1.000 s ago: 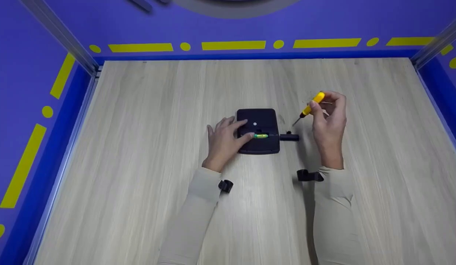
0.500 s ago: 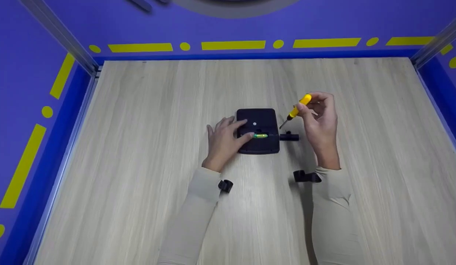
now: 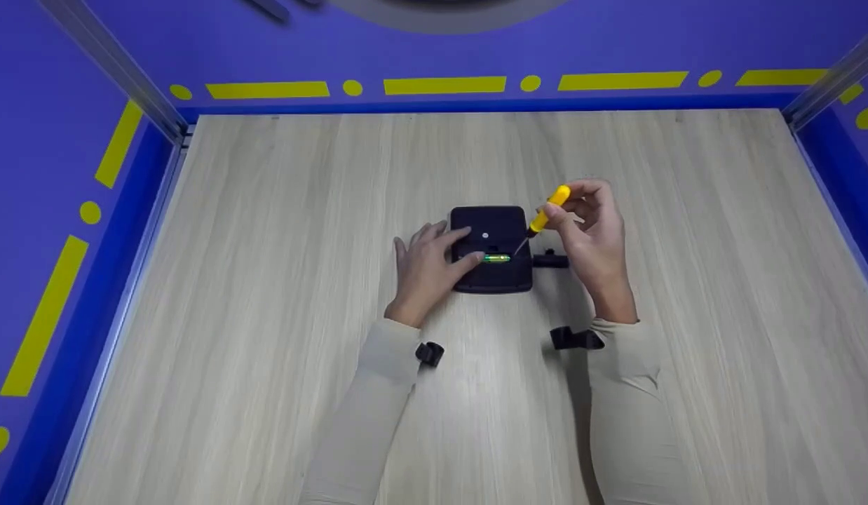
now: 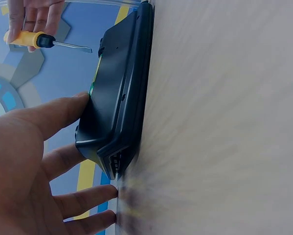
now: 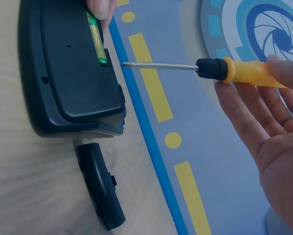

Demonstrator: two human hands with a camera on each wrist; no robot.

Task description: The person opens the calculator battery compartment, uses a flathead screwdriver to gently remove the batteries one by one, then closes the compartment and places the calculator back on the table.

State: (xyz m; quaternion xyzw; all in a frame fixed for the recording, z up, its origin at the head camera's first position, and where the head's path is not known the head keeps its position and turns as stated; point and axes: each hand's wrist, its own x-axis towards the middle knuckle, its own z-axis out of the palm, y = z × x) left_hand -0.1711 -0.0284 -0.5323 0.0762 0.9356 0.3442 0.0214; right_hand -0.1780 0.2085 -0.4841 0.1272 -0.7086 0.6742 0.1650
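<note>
A black calculator-like device (image 3: 486,221) lies back side up on the table, its narrow battery slot uncovered. In the slot sits a green and yellow battery (image 5: 97,41). My left hand (image 3: 427,270) rests on the device's left side with fingers extended; the thumb touches the battery's left end and the index finger lies on the back panel. My right hand (image 3: 595,231) pinches the yellow handle of a flat-tipped screwdriver (image 5: 244,72) between thumb and fingers. Its metal tip hovers just above the battery's right end, apart from it in both wrist views.
A small black battery cover (image 3: 550,261) lies on the table right beside the device, under the right hand's side. The wooden table (image 3: 301,210) is bordered by blue walls (image 3: 434,56) with yellow marks. Black camera mounts (image 3: 429,354) sit at both wrists.
My right hand has moved left with the screwdriver, bringing its tip from over the battery cover to above the slot's right end. The left hand and device have stayed put.
</note>
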